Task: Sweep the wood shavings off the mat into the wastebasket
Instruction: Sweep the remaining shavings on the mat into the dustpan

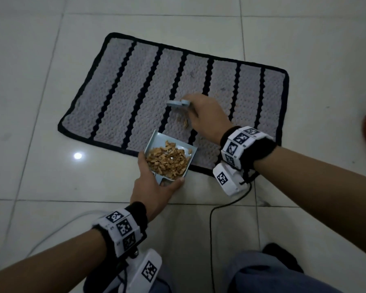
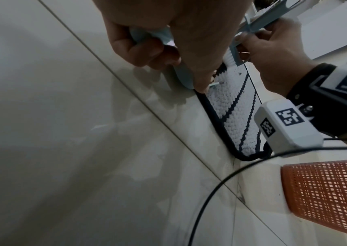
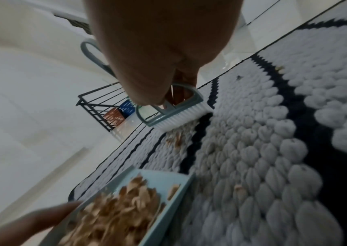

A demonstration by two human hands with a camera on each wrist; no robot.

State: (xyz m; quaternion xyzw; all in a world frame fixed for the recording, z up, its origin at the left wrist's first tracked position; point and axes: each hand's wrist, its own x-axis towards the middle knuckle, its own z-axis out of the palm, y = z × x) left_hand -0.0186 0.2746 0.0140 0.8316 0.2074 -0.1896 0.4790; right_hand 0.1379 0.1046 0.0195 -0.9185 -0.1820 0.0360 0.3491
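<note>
While the left hand (image 1: 154, 185) is gripping the shavings-heaped dustpan (image 1: 169, 157) at the mat's (image 1: 123, 92) near edge, the right hand (image 1: 207, 117) is holding the small brush (image 1: 179, 104) against loose wood shavings (image 1: 185, 121) on the mat, the orange wastebasket (image 2: 326, 196) standing nearby on the floor.

My head view is dim and greyish, darkening toward the corners. One small bright glare spot sits on the floor (image 1: 77, 155) tiles left of the mat (image 1: 123, 81). Straight tile lines bow near the edges. In my right wrist view the dustpan (image 3: 181, 186) and shavings (image 3: 113, 211) are smeared with blur. Soft shadows spread over the tiles in my left wrist view.
</note>
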